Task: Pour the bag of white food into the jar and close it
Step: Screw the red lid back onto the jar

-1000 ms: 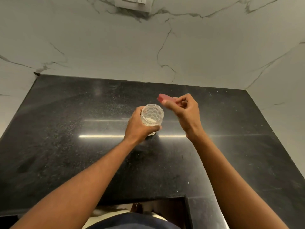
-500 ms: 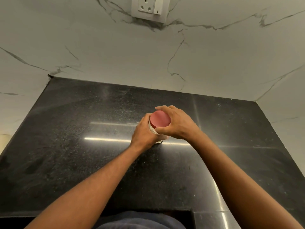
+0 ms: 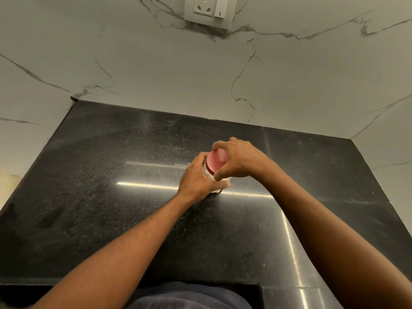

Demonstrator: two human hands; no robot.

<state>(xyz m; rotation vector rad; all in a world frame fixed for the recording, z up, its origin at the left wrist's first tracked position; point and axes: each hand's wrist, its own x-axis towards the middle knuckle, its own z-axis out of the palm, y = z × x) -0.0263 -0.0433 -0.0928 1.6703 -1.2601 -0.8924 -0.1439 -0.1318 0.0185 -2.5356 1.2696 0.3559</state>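
My left hand (image 3: 198, 177) is wrapping tightly around the clear, faceted plastic jar (image 3: 217, 182), which is standing on the black speckled stone counter (image 3: 111, 197). My right hand (image 3: 239, 159) is clamping its fingers around the round pink lid (image 3: 215, 161) sitting on the jar's mouth. Behind, a white wall socket (image 3: 208, 11) is sitting in the marble wall.

Black speckled stone counter (image 3: 116, 197) with one jar (image 3: 217, 185) standing on it.

The counter is polished and dark, with pale flecks and long streaks of reflected light running out to either side of the grip and toward the near edge on its right. The clear jar stands upright on the stone directly under the grip, near the middle of the surface, wearing a red lid (image 3: 215, 160). Beyond the grip the counter ends at the wall.
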